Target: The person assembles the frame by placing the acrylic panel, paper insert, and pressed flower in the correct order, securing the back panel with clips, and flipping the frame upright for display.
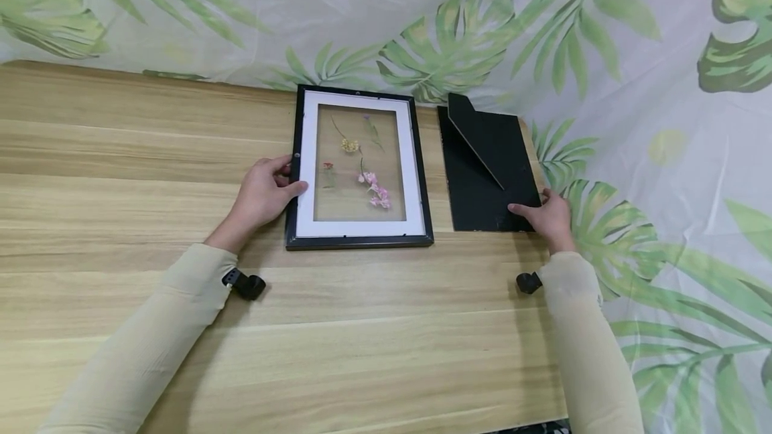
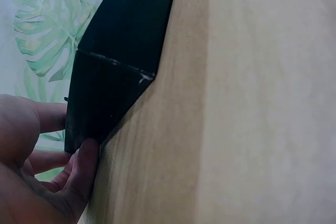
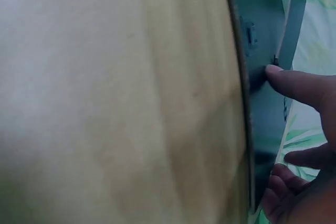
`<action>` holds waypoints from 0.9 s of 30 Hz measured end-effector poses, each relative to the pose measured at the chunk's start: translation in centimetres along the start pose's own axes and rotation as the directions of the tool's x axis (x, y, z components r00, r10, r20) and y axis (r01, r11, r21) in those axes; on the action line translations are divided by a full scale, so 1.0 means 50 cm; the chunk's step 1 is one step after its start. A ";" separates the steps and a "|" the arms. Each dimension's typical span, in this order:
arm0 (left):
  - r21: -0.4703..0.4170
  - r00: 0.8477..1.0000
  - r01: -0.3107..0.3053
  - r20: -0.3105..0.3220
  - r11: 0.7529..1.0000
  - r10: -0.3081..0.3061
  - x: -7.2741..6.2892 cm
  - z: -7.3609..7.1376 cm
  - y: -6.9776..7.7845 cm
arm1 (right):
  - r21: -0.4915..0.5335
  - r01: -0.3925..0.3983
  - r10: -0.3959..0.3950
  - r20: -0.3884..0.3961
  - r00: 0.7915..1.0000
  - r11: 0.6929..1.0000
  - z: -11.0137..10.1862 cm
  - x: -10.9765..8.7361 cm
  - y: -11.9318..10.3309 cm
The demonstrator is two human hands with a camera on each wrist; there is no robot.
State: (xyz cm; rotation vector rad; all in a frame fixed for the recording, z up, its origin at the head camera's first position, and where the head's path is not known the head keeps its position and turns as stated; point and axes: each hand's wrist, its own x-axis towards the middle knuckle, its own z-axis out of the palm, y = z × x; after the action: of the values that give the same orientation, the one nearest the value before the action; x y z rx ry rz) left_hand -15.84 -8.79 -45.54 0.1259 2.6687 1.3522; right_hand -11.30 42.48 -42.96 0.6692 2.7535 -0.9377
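A black picture frame (image 1: 362, 242) lies on the wooden table, with a white mat (image 1: 362, 228) around a clear pane. Pressed flowers (image 1: 380, 196) in pink, yellow, red and purple show in the pane. My left hand (image 1: 262, 193) grips the frame's left side, thumb over the edge; the left wrist view shows the black outer side (image 2: 115, 61) up close. To the right lies a black backing board (image 1: 482, 209) with its easel leg (image 1: 467, 129) raised at a slant. My right hand (image 1: 551, 220) pinches the board's lower right corner, thumb on top.
The wooden table (image 1: 362, 340) reaches a leaf-print cloth (image 1: 386, 12) at the back and along the right side, close by the right hand. Each wrist wears a small black camera, one (image 1: 244, 283) on the left sleeve and one (image 1: 529, 282) on the right.
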 end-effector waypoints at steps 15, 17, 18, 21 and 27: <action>-0.006 1.000 0.004 -0.004 1.000 -0.004 0.000 -0.003 0.008 | -0.089 -0.087 0.097 0.119 0.988 0.992 -0.028 0.023 -0.018; -0.005 1.000 0.003 -0.004 1.000 -0.003 0.001 -0.003 0.007 | -0.071 -0.109 0.118 0.139 0.983 0.992 -0.030 0.024 -0.020; -0.005 1.000 0.002 -0.003 1.000 -0.002 0.001 -0.003 0.007 | -0.062 -0.119 0.127 0.152 0.980 0.991 -0.031 0.025 -0.021; -0.004 1.000 -0.002 -0.003 1.000 0.002 0.000 -0.003 0.006 | -0.050 -0.141 0.148 0.189 0.971 0.989 -0.031 0.025 -0.026; -0.005 1.000 -0.006 -0.006 1.000 0.006 0.000 0.001 0.003 | -0.052 -0.135 0.143 0.245 0.959 0.990 -0.027 0.024 -0.034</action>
State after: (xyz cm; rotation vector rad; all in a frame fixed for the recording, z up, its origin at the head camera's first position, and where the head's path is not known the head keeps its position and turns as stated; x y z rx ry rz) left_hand -15.83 -8.67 -45.45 0.1294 2.6719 1.3636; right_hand -13.16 42.56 -41.33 0.6791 2.4636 -0.8757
